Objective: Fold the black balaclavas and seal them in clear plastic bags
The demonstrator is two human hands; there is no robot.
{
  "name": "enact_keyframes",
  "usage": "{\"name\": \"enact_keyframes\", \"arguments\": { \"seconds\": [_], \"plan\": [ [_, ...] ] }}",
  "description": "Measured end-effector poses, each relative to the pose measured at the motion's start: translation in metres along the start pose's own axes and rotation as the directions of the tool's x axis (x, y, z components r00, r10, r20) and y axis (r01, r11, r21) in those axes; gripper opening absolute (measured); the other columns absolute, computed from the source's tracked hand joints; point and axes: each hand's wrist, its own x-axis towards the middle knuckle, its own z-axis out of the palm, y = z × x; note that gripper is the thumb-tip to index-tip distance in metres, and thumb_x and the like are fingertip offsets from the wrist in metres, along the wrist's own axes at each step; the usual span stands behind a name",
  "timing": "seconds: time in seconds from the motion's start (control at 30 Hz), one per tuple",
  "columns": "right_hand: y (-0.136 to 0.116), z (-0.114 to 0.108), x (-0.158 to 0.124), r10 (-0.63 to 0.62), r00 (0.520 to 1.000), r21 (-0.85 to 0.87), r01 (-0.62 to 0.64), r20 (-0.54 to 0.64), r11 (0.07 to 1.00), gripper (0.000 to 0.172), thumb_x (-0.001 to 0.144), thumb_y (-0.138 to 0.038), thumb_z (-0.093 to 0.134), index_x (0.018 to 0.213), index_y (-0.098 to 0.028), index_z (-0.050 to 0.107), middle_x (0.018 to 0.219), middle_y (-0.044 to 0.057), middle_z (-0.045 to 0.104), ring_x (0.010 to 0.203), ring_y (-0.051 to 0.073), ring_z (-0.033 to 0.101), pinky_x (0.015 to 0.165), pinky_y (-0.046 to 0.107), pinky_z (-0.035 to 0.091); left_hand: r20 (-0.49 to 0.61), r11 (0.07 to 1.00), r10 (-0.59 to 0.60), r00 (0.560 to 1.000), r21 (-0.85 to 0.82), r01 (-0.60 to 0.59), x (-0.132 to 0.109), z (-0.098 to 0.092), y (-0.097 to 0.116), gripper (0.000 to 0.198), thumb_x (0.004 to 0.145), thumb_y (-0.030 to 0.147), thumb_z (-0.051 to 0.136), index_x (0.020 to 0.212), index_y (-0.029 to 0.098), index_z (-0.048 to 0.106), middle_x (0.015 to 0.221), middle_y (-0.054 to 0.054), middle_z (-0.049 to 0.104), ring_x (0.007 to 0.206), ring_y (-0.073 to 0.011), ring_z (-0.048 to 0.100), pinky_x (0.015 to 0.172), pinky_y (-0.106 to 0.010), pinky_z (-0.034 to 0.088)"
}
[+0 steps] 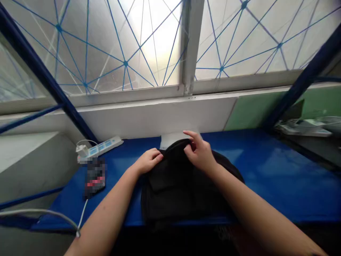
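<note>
A black fabric bag [181,188] lies on the blue table [279,177] in front of me, hanging a little over the near edge. My left hand [147,160] is curled at the bag's upper left edge, fingers closed on the fabric. My right hand [198,151] pinches the top rim of the bag, thumb and fingers pressed on the black cloth, index finger lifted. A white object [170,139] shows just behind the bag, partly hidden by it.
A white power strip [99,147] with a plugged cable lies at the table's far left. A blurred dark device [94,176] sits beside it, a white cable trailing off the edge. Blue frame bars, a window and a cluttered shelf [306,126] surround the table.
</note>
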Motion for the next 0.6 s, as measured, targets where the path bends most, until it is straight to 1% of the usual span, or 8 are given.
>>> {"name": "enact_keyframes", "arguments": {
  "seconds": [0.1,0.17,0.23,0.3,0.37,0.43,0.5,0.6],
  "plan": [
    [0.032,-0.027,0.016,0.189,0.973,-0.262,-0.15,0.131,0.953,0.027,0.083,-0.025,0.049,0.098,-0.02,0.071,0.079,0.006,0.069,0.07,0.021,0.062,0.065,0.028,0.041,0.037,0.999,0.019,0.999,0.048,-0.02,-0.005,0.001,0.006,0.037,0.09,0.055,0.06,0.099,0.021,0.071,0.102,-0.006,0.062,0.092,-0.0202,0.061,0.083,-0.032,0.048],
    [0.053,-0.039,0.023,0.376,0.897,-0.44,-0.248,0.232,0.863,0.023,0.084,-0.029,0.051,0.091,-0.021,0.071,0.087,0.01,0.072,0.077,0.025,0.065,0.065,0.03,0.042,0.037,0.992,0.037,0.999,0.121,-0.041,-0.007,0.001,0.012,0.036,0.084,0.054,0.068,0.102,0.023,0.071,0.106,-0.006,0.062,0.094,-0.0215,0.061,0.085,-0.034,0.048],
    [0.071,-0.044,0.027,0.466,0.812,-0.495,-0.261,0.352,0.829,0.027,0.089,-0.037,0.05,0.085,-0.02,0.071,0.095,0.012,0.073,0.084,0.027,0.067,0.068,0.031,0.043,0.018,0.974,0.063,0.998,0.217,-0.065,-0.008,-0.001,0.019,0.035,0.081,0.051,0.071,0.105,0.024,0.07,0.109,-0.006,0.062,0.098,-0.0236,0.06,0.089,-0.037,0.046],
    [0.084,-0.039,0.027,0.439,0.792,-0.438,-0.245,0.425,0.865,0.037,0.094,-0.046,0.046,0.086,-0.019,0.071,0.096,0.013,0.073,0.089,0.026,0.067,0.072,0.03,0.045,-0.008,0.947,0.084,0.996,0.31,-0.078,-0.009,-0.003,0.026,0.033,0.081,0.049,0.071,0.102,0.024,0.069,0.108,-0.007,0.062,0.102,-0.0259,0.058,0.092,-0.04,0.044],
    [0.089,-0.028,0.025,0.371,0.807,-0.334,-0.23,0.46,0.914,0.041,0.095,-0.053,0.048,0.094,-0.019,0.07,0.097,0.012,0.074,0.09,0.024,0.068,0.074,0.029,0.046,0.003,0.925,0.072,0.997,0.373,-0.068,-0.01,-0.004,0.034,0.032,0.083,0.053,0.067,0.093,0.023,0.068,0.101,-0.007,0.062,0.099,-0.0264,0.059,0.089,-0.039,0.044],
    [0.088,-0.014,0.021,0.31,0.815,-0.258,-0.205,0.489,0.944,0.041,0.092,-0.056,0.054,0.101,-0.019,0.069,0.1,0.011,0.074,0.091,0.024,0.068,0.075,0.028,0.047,0.045,0.917,0.003,0.999,0.398,-0.02,-0.012,-0.004,0.04,0.041,0.084,0.063,0.062,0.089,0.022,0.066,0.094,-0.007,0.063,0.09,-0.0255,0.061,0.079,-0.037,0.045],
    [0.086,-0.003,0.018,0.27,0.82,-0.237,-0.17,0.505,0.957,0.043,0.09,-0.057,0.059,0.104,-0.018,0.069,0.101,0.012,0.073,0.092,0.025,0.067,0.076,0.029,0.047,0.073,0.902,-0.09,0.993,0.429,0.05,-0.013,-0.002,0.044,0.054,0.079,0.073,0.06,0.093,0.021,0.066,0.093,-0.008,0.064,0.083,-0.0262,0.063,0.069,-0.035,0.044],
    [0.084,0.005,0.016,0.227,0.832,-0.23,-0.123,0.506,0.965,0.046,0.088,-0.061,0.06,0.1,-0.018,0.07,0.099,0.013,0.072,0.093,0.026,0.066,0.078,0.031,0.047,0.088,0.876,-0.155,0.984,0.473,0.096,-0.014,0.001,0.048,0.062,0.072,0.078,0.063,0.094,0.02,0.066,0.095,-0.01,0.065,0.083,-0.0288,0.064,0.066,-0.035,0.044]
  ]
}}
